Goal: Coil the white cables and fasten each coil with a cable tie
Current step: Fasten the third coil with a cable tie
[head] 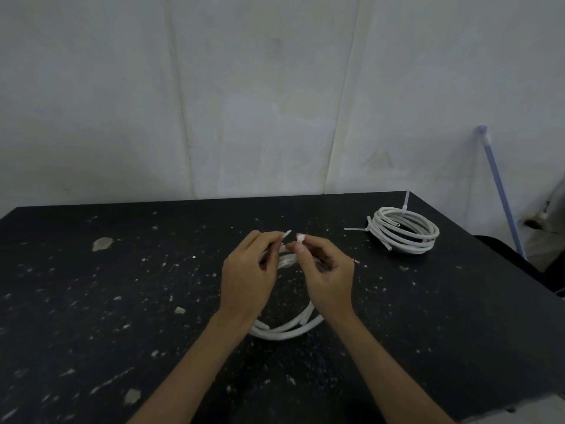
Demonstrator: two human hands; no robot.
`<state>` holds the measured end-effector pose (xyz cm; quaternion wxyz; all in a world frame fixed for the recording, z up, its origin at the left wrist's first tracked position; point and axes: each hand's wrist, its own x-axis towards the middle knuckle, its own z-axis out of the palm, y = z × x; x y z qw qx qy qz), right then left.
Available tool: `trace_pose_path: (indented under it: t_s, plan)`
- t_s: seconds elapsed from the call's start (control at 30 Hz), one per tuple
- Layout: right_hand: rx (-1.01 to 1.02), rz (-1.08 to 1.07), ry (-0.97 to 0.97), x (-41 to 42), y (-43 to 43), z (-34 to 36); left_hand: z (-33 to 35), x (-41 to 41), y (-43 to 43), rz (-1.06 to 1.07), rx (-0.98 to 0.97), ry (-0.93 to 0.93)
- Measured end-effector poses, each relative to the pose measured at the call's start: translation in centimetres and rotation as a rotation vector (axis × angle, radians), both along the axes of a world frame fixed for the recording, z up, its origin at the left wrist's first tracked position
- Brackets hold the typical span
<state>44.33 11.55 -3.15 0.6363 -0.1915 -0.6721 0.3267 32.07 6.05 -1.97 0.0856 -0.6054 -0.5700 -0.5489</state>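
While pinching cable tie (300,239) tail in left hand (247,272) and head in right hand (328,272), above the coil (286,333) at mid tabletop (122,286), should next thread tail squarely into head.

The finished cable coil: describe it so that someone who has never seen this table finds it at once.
Start at the black speckled table and go to its far right corner. There lies a white cable coil, alone and untouched. Unlike the loose coil at the table's middle, it has cable ties already round it, their tails sticking out.
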Motion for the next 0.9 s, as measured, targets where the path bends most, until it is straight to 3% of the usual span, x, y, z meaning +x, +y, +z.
trace_pose_path:
  t_s: [0.4, 0.9]
  plan:
    - [0.017, -0.030, 0.008, -0.70, 0.37, -0.21, 0.00, -0.18, 0.04, 0.023, -0.020, 0.052]
    - [-0.048, 0.011, -0.135, -0.58, 0.68, 0.11, 0.02, -0.33, 0.31, -0.046, 0.004, 0.049]
